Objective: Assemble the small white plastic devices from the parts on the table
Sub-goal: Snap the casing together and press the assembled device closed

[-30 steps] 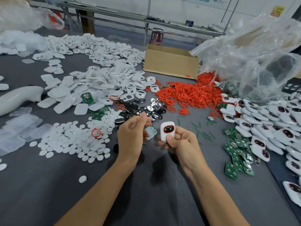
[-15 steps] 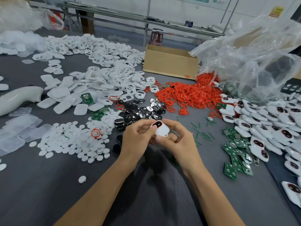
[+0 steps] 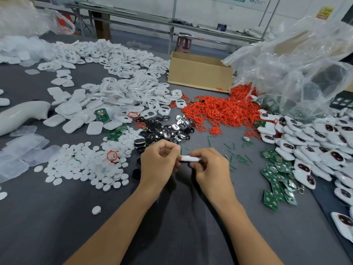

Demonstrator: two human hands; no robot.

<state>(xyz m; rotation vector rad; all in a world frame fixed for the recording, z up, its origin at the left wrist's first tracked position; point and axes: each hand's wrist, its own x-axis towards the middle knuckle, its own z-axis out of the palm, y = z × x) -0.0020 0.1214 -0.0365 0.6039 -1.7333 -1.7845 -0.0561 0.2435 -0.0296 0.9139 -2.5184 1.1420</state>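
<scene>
An open brown cardboard box (image 3: pixel 199 73) stood far back, just beside a large crumpled clear plastic bag (image 3: pixel 298 73) on its right. Behind the box a dark red plastic stool (image 3: pixel 184 43) stood near a long grey metal bench (image 3: pixel 152 18). A small yellow sign (image 3: pixel 324 13) hung high at the right, its print unreadable. A smooth white curved plastic piece (image 3: pixel 21 113) lay at the left.

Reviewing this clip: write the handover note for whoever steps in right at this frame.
Left hand and right hand: both pinch one white device, seen edge-on, just above the table.
Parts: white shells far left, white discs near left, black-and-silver parts centre, red rings beyond, green boards right.
Done: finished devices piled at right.
Left: probably press this one shut, add it to the pile, carry on; many loose parts remain.
</scene>
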